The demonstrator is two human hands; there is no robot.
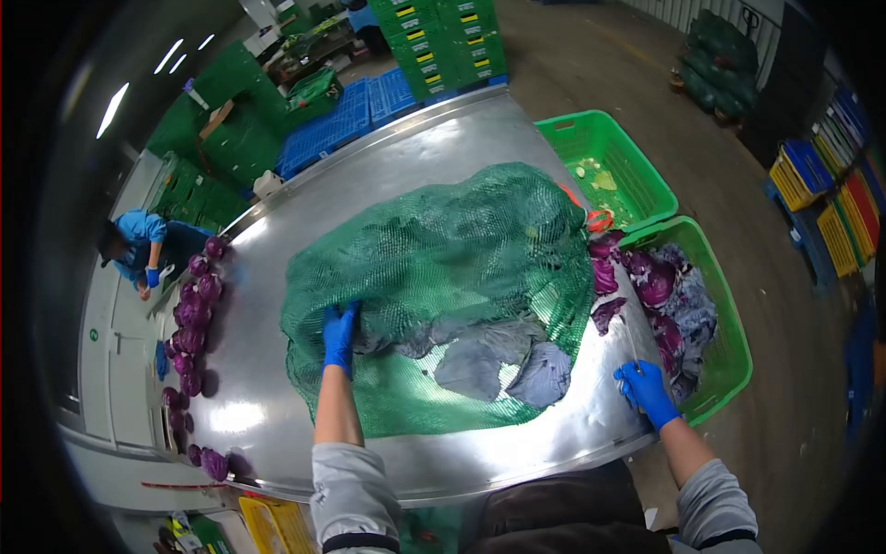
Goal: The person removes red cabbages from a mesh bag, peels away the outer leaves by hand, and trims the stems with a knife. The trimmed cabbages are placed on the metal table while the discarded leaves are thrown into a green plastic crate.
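A large green mesh bag (434, 249) lies spread across the metal table. Dull purple-grey cabbage leaves (489, 360) show through and under its near part. My left hand (340, 342), in a blue glove, grips the bag's folded mesh at its left side; the fingertips are partly covered by the net. Over the table's right edge, my right hand (649, 392), also gloved in blue, is closed, and I cannot make out what is in it. Beside it stands a green crate (729, 346) holding purple cabbage leaves (655, 282).
Several red cabbages (192, 314) line the left edge of the metal table (249, 369). A second green crate (646, 175) with leaf scraps stands at the right. Stacked green crates (438, 46) and blue pallets (323, 129) are behind. A co-worker (138, 240) in blue stands at the left.
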